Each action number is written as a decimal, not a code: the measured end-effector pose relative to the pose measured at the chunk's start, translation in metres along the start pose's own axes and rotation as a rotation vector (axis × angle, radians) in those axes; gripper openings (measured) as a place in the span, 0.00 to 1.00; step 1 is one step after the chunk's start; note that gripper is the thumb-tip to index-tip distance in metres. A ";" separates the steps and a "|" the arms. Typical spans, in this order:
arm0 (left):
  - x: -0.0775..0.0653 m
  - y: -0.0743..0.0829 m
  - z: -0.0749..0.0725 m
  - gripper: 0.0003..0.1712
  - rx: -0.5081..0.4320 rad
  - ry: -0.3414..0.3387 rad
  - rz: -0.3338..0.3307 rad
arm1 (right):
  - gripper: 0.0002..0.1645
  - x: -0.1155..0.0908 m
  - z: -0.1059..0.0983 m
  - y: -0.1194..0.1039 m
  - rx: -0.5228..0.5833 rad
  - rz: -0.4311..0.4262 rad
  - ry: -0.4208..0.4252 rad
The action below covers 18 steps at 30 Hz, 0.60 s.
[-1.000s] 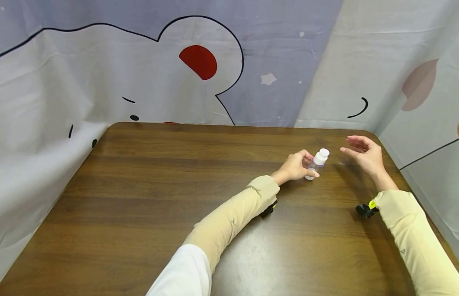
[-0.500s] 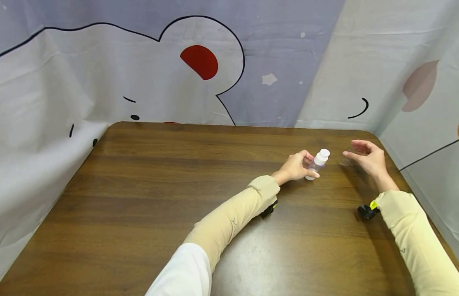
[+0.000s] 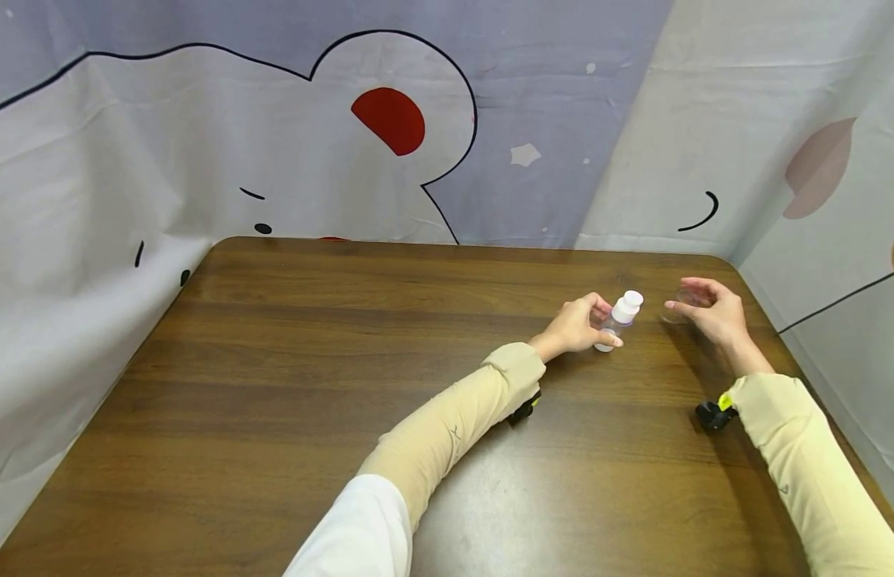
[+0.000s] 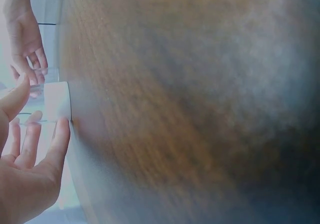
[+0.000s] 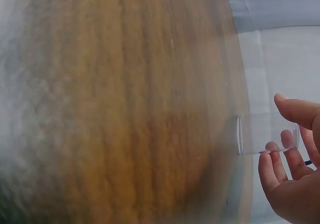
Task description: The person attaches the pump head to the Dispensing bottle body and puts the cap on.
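In the head view my left hand [image 3: 571, 325] holds a small clear bottle [image 3: 623, 309] with a white cap, thumb on the near side and fingers behind. The bottle's white lower part [image 4: 57, 101] stands at the tabletop in the left wrist view. To its right, my right hand [image 3: 716, 316] is around a clear cup [image 5: 257, 134] near the table's far right corner. The right wrist view has the thumb [image 5: 295, 109] at one side of the cup and fingertips [image 5: 272, 159] on the opposite side. The cup's rimmed end sits at the tabletop.
Brown wood-grain tabletop [image 3: 310, 361] spreads out to the left and front of the hands. A printed cloth curtain [image 3: 274, 144] hangs along its back and sides. Black devices are strapped under both sleeved wrists, the right one [image 3: 715, 414] close above the table.
My right hand has come down toward the table and its thumb and fingers have closed in around the clear cup. The left hand and bottle have stayed in place.
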<state>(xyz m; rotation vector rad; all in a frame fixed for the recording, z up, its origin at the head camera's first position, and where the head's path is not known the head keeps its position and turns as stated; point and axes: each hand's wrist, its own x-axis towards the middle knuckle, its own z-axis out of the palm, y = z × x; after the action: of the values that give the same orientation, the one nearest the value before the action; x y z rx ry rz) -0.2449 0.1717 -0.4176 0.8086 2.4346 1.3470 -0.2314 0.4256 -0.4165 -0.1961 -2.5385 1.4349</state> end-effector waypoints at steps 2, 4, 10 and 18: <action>0.000 0.000 0.000 0.31 -0.003 0.000 -0.002 | 0.20 0.000 0.001 0.000 -0.004 0.003 0.000; 0.000 0.000 0.000 0.31 -0.003 0.000 -0.004 | 0.17 0.000 0.001 0.001 -0.026 0.001 0.000; 0.000 0.000 0.001 0.31 -0.001 -0.001 -0.004 | 0.15 0.000 0.003 0.002 -0.046 -0.009 0.014; 0.002 -0.001 0.001 0.31 0.005 -0.006 0.001 | 0.17 0.001 0.003 0.006 -0.083 -0.005 0.031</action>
<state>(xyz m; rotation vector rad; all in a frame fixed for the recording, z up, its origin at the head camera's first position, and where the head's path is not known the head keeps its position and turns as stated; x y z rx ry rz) -0.2462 0.1727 -0.4187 0.8133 2.4343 1.3375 -0.2332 0.4271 -0.4231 -0.2233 -2.5739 1.3160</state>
